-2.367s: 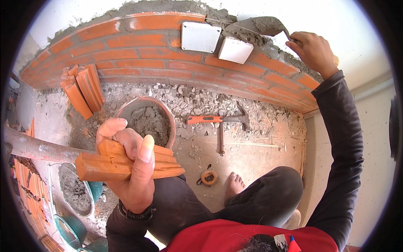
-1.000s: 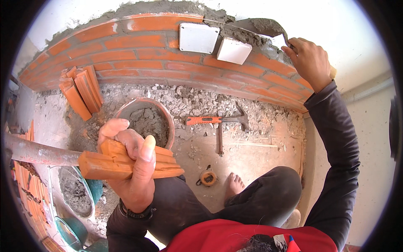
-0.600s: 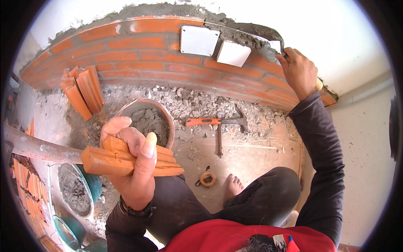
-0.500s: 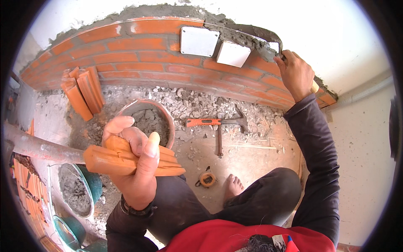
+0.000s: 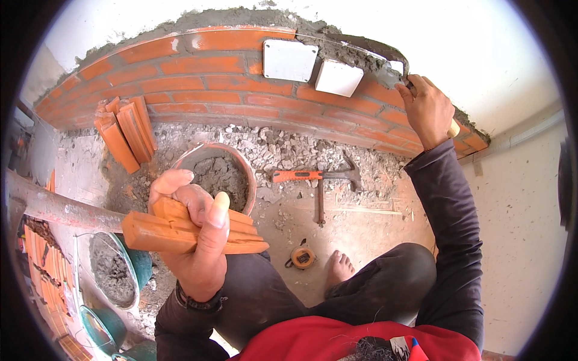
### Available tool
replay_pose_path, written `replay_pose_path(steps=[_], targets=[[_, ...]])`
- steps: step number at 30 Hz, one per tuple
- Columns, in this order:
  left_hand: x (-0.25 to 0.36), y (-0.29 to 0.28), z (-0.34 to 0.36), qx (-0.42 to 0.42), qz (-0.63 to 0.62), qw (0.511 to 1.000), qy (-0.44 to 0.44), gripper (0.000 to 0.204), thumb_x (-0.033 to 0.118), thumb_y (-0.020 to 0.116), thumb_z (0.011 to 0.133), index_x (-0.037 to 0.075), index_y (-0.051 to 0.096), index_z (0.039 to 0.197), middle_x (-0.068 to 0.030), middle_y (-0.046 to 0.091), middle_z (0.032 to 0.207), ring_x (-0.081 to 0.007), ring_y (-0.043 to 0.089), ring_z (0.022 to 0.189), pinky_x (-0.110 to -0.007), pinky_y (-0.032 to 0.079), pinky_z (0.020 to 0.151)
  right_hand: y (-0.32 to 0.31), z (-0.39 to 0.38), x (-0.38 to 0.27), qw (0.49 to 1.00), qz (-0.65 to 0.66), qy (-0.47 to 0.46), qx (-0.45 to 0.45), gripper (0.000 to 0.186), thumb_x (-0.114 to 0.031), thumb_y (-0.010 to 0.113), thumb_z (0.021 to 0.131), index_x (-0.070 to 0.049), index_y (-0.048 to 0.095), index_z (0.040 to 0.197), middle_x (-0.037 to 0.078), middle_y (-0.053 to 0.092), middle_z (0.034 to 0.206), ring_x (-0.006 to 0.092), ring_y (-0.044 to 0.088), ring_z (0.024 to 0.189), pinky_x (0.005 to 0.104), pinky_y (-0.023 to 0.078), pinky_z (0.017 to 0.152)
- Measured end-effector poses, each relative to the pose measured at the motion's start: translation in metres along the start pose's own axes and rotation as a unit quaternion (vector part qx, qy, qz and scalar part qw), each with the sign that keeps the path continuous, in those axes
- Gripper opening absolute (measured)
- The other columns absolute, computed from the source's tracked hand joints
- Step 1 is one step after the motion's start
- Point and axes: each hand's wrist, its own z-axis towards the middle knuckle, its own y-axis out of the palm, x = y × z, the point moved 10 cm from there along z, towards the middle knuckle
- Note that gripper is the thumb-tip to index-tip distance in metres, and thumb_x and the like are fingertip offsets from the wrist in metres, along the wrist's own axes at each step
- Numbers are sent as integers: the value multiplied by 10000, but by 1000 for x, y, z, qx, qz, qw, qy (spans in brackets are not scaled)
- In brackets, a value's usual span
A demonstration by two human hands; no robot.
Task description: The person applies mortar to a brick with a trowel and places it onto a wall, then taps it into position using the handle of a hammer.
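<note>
My left hand [image 5: 192, 234] is shut on two narrow orange brick pieces [image 5: 155, 234], held low left of centre before the round bucket of mortar [image 5: 221, 175]. My right hand [image 5: 426, 111] is shut on the pale handle of a trowel [image 5: 385, 53], whose dark, smeared blade lies along the grey mortar [image 5: 366, 60] on top of the low orange brick wall [image 5: 223, 83], against the white wall above. Just left of the blade, two white square covers [image 5: 290, 60] [image 5: 337, 77] sit on the brick face; a thin string runs along the top course.
Brick pieces [image 5: 123, 132] lean at the wall's left. A hammer [image 5: 298, 175], metal bar [image 5: 320, 207] and tape measure [image 5: 304, 257] lie on the rubble-strewn floor near my bare foot. At left are a pipe [image 5: 72, 210], green buckets [image 5: 139, 265] and stacked bricks [image 5: 45, 265]. A side wall [image 5: 518, 240] stands right.
My right hand and trowel have moved left and downward along the mortar since the earliest frame, with the blade now lower and flatter. My left hand still grips the brick pieces, with little movement.
</note>
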Motion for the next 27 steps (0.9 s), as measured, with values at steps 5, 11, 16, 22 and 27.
replay_pose_path(steps=[5,11,16,22,27], targets=[[0,0,0,-3,-16,1000,-6,507,-96,652,826,8,442,1276,9,449,829,-51,420,714,-174,361,631,-4,4,10,1000,8,20,16,321,-408,685,875,-108,708,987,47,707,876,301,693,755,404,534,640],[-1,-1,1,-3,1,1000,9,503,-92,648,826,9,445,1275,10,451,830,-51,419,717,-175,358,633,3,3,7,999,20,32,13,316,-400,693,875,-103,699,984,49,711,892,311,691,748,406,535,634],[-1,-4,1,19,13,1000,-4,500,-91,650,817,7,451,1266,13,446,825,-52,418,724,-176,356,641,-4,-4,11,996,36,39,66,322,-397,709,866,-101,699,991,56,713,893,293,698,761,392,534,636],[0,-10,0,24,1,1000,9,495,-84,635,825,-3,442,1273,16,446,845,-47,417,736,-168,358,655,-26,-35,-17,991,107,18,82,290,-329,773,824,-89,714,976,62,700,830,252,683,709,352,514,605],[9,-21,1,29,-7,999,25,466,-63,612,854,-27,446,1289,18,453,879,-54,428,746,-202,384,682,-7,-89,-114,938,301,-160,-53,307,-349,740,850,-65,705,958,109,661,761,294,648,647,371,486,572]])
